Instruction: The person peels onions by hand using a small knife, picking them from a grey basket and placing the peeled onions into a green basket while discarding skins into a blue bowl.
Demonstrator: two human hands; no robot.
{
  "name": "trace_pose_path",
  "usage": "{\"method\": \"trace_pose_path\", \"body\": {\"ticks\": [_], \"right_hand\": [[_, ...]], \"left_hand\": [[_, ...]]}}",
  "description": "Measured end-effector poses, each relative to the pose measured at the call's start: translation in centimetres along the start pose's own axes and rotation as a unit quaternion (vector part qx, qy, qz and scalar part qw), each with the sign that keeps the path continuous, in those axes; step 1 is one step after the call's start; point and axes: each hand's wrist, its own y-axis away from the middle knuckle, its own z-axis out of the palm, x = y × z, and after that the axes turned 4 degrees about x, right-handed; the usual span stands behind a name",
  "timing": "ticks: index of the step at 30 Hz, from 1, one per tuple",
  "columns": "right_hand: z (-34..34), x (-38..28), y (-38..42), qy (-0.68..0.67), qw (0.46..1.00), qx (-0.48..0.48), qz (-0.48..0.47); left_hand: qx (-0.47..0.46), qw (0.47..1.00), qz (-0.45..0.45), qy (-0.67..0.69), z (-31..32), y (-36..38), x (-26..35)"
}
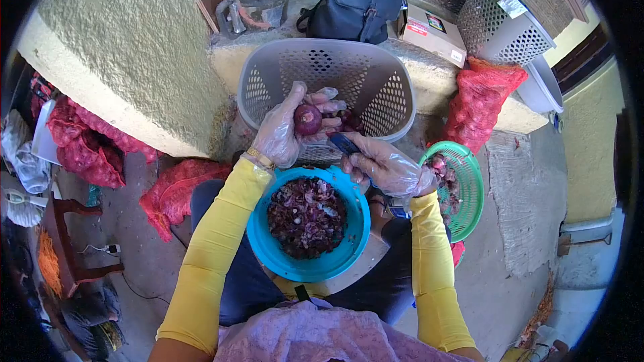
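Note:
My left hand (288, 127), in a clear plastic glove, holds a red onion (308, 119) against the palm, with the thumb raised beside it. My right hand (386, 164), gloved too, is closed around a small knife with a dark blue handle (344, 143); its blade cannot be made out. Both hands are over the near rim of a grey perforated basket (251, 104), which has several red onions (350, 122) at its bottom. Below them, between my legs, a blue basin (359, 221) contains a heap of dark onion skins (307, 218).
A green colander (475, 188) with small onion pieces sits at my right. Red mesh sacks (479, 104) of onions stand on both sides. Behind the basket, a ledge holds a black backpack (355, 3), a cardboard box (433, 33) and a clear pitcher (258, 0).

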Motion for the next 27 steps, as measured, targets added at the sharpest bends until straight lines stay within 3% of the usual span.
{"method": "trace_pose_path", "body": {"ticks": [7,9,10,12,14,16,21,24,26,27], "right_hand": [[-0.6,0.2,0.3,0.027,1.0,-0.005,-0.01],[-0.7,0.2,0.4,-0.025,0.995,-0.057,0.077],[-0.5,0.1,0.3,-0.025,0.995,-0.056,0.078],[-0.2,-0.1,0.2,0.131,0.985,-0.057,0.094],[-0.2,1.3,-0.2,0.132,0.989,-0.037,0.056],[-0.4,1.8,-0.3,0.133,0.991,-0.016,0.018],[-0.7,1.5,-0.1,0.196,0.98,0.014,-0.029],[-0.8,1.3,-0.2,0.192,0.981,0.005,0.015],[-0.7,0.8,-0.2,0.192,0.981,-0.001,0.022],[-0.7,0.6,-0.2,0.193,0.981,-0.007,0.031]], "left_hand": [[0.029,0.998,0.039,-0.046,0.4,0.0,0.3],[0.047,0.997,0.044,-0.042,0.8,0.3,0.7],[0.065,0.996,0.047,-0.038,1.1,0.5,0.9],[0.076,0.993,0.044,-0.078,2.0,1.3,1.6],[0.09,0.988,0.044,-0.118,1.8,1.7,2.1],[-0.053,0.94,0.021,-0.337,0.6,1.7,2.6],[-0.074,0.922,-0.023,-0.38,0.4,1.7,1.6],[-0.115,0.919,-0.005,-0.377,-0.4,1.2,0.6],[-0.084,0.909,-0.086,-0.4,0.1,1.5,0.6],[-0.083,0.909,-0.086,-0.4,0.0,1.4,0.5]]}}
